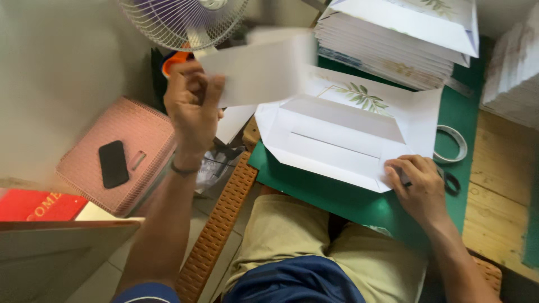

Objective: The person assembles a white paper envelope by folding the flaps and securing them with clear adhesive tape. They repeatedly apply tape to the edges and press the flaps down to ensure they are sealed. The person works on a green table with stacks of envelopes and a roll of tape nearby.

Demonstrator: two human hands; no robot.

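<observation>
Left hand point(193, 106) pinching a blurred white sheet point(261, 70) aloft at upper centre, right hand point(418, 188) pressing flat the unfolded envelope point(337, 140) mid-frame on green mat point(359, 205); likely slipping or creasing under fan point(182, 19) draught.

Small home craft workspace for paper goods, green cutting mat point(359, 207) lying over a wooden board point(499, 191), stacks of printed envelopes point(393, 50) piling up behind, tape roll point(452, 144) sitting nearby, table fan point(182, 19) standing close, pink basket point(135, 134) resting on tiled floor point(106, 280).
</observation>
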